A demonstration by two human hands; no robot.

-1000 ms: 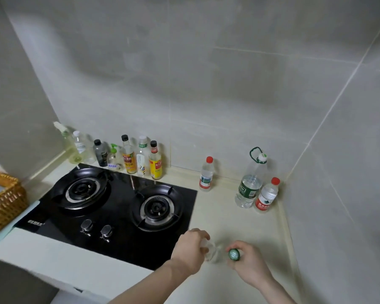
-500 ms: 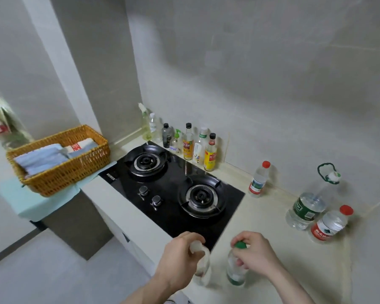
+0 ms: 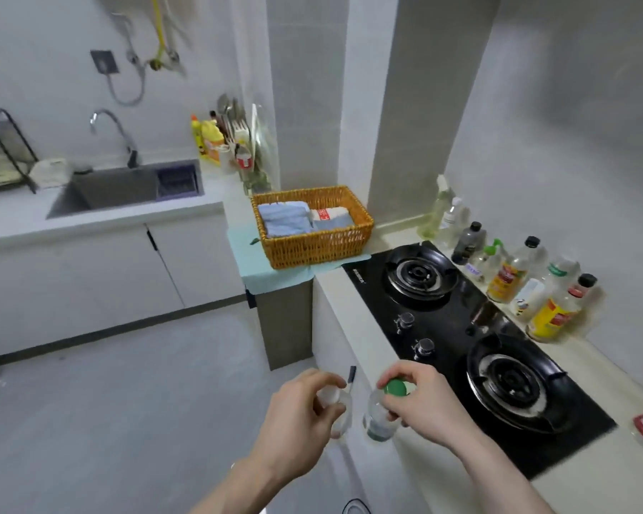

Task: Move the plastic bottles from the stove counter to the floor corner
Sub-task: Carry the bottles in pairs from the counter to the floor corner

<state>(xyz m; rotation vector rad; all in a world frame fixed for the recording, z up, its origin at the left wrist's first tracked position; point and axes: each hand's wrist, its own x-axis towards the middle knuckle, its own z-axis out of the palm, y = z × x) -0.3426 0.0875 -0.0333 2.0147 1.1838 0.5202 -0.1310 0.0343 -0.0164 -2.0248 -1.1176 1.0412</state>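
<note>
Beyond the counter edge, curled fingers (image 3: pixel 329 382) half-hide two gripped bottles (image 3: pixel 381 415)

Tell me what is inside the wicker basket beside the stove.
The wicker basket holds folded cloths: blue ones and a white one with red print. Anything beneath them is covered.

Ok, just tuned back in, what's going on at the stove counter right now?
A person is carrying two small plastic bottles, one in each hand. The left hand grips a clear bottle with a white cap, and the right hand grips a green-capped bottle by its neck. Both bottles are off the stove counter, held out past its front edge above the floor. A row of other bottles stands behind the stove.
</note>
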